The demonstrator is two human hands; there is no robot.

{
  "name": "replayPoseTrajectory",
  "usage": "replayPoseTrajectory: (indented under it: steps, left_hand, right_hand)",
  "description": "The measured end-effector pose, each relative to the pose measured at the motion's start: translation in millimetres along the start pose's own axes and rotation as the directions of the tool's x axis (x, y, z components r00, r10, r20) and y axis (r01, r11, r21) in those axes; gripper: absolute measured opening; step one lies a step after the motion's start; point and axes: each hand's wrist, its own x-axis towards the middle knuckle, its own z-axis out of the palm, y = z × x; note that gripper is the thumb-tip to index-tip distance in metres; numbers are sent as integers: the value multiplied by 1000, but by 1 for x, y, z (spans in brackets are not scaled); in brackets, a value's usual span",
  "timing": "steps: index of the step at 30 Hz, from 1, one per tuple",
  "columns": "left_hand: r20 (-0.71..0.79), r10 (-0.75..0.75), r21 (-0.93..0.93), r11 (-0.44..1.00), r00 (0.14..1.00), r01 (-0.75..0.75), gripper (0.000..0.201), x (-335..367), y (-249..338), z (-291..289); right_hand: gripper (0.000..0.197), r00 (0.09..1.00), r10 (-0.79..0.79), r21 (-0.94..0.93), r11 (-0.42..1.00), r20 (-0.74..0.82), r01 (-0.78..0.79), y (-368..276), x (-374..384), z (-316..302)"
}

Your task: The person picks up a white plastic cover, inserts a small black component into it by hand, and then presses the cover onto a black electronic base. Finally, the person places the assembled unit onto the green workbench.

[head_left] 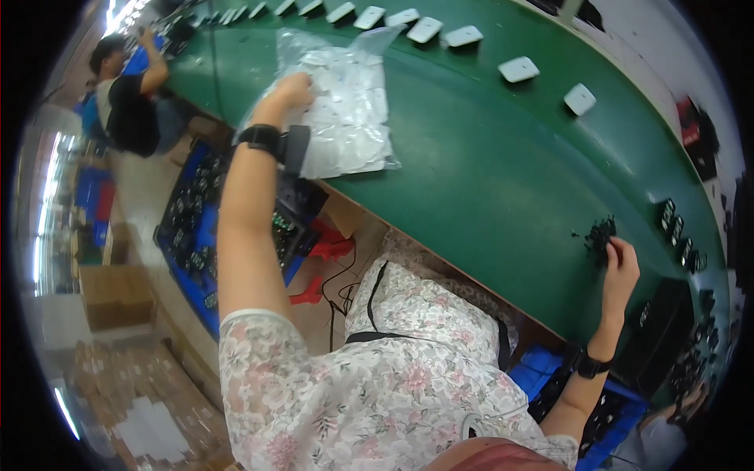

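Small black parts (601,234) lie heaped on the green bench (471,165) at your right hand (622,271), your left hand (294,90) at the clear plastic bag (345,129); I can't tell either grasp; white rounded cases (425,30) stand lined up, plenty seems left

The table (471,173) is long, green and smooth. A clear bag (357,141) of white pieces lies toward its left, by the near edge. White, round-cornered cases (425,30) stretch in a spaced line along the far side. Toward the right sits a loose heap (600,234) of tiny black bits, with a short row of dark parts (677,228) beyond it.
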Motion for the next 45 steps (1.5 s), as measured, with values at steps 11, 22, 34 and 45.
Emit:
replayPoseTrajectory:
  steps: [11,22,34,45]
  left_hand:
    - [122,-50,-369,925,991,93,26,29,-59,23]
    - [-783,-53,-394,814,620,-427,25,-65,108,-36]
    - [-510,482,-762,130,712,-634,16,-153,384,13]
    - [-244,547,-883,217,800,-417,8,-158,369,26]
  right_hand:
    - [12,986,161,455,882,-53,-120,-23,12,1]
    - [10,978,187,836,519,91,-177,-41,16,-26]
    - [5,996,38,820,565,82,-89,-95,25,14]
    - [5,971,-211,619,749,-115,236,-87,14,32]
